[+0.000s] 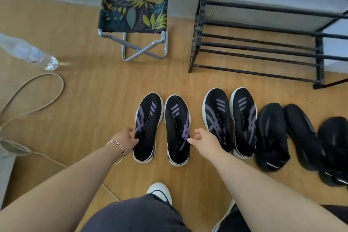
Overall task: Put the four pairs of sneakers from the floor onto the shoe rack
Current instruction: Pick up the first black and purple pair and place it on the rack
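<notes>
Sneakers stand in a row on the wood floor. The leftmost pair is black with purple stripes: left shoe (pixel 148 124), right shoe (pixel 178 128). My left hand (pixel 126 141) touches the left shoe's heel opening, fingers apart. My right hand (pixel 204 142) reaches the right shoe's collar, fingers curled but not closed on it. A second purple-striped pair (pixel 229 118) stands to the right. Beyond it stand an all-black pair (pixel 286 135) and another black shoe (pixel 335 149), cut off at the frame edge. The black shoe rack (pixel 258 43) stands at the back right with nothing on its bars.
A folding stool (pixel 133 15) with leaf-print fabric stands left of the rack. A plastic water bottle (pixel 28 52) lies at far left, a rope loop (pixel 37 96) beside it. My own white shoe (pixel 160 191) is below the row.
</notes>
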`<act>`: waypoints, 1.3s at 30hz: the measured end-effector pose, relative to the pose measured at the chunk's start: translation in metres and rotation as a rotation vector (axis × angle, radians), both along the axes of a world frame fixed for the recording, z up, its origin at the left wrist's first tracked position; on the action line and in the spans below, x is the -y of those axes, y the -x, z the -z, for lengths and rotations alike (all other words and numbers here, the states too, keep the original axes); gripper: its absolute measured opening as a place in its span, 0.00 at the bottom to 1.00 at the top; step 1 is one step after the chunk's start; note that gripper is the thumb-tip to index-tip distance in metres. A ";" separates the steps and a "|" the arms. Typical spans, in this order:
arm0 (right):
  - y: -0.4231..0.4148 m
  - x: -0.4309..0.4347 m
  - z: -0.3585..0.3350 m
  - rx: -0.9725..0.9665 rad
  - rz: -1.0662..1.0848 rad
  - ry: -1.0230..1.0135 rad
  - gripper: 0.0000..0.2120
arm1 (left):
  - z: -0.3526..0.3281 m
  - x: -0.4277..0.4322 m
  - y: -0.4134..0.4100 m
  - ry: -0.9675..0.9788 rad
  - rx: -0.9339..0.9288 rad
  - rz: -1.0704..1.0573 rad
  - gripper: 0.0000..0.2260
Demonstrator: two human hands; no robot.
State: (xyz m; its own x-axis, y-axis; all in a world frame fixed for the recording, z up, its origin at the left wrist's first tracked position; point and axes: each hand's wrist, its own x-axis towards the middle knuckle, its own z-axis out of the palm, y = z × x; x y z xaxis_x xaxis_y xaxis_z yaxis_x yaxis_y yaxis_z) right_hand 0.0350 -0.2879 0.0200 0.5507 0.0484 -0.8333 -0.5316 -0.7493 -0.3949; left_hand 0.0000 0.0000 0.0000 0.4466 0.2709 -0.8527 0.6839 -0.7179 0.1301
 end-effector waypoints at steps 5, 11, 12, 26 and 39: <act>0.007 0.004 0.045 -0.092 0.094 -0.053 0.30 | 0.044 -0.004 0.008 0.074 0.023 -0.148 0.27; 0.007 0.001 0.066 -0.136 0.188 -0.090 0.30 | 0.065 -0.016 0.004 0.130 0.053 -0.250 0.20; 0.007 0.000 0.066 -0.147 0.215 -0.099 0.30 | 0.066 -0.017 0.003 0.150 0.030 -0.258 0.18; -0.018 0.010 0.071 -0.279 0.212 -0.217 0.15 | 0.062 -0.006 -0.014 0.375 -0.016 -0.431 0.13; -0.114 0.091 0.005 -0.216 0.106 -0.225 0.06 | 0.014 0.068 -0.077 0.542 0.030 -0.405 0.14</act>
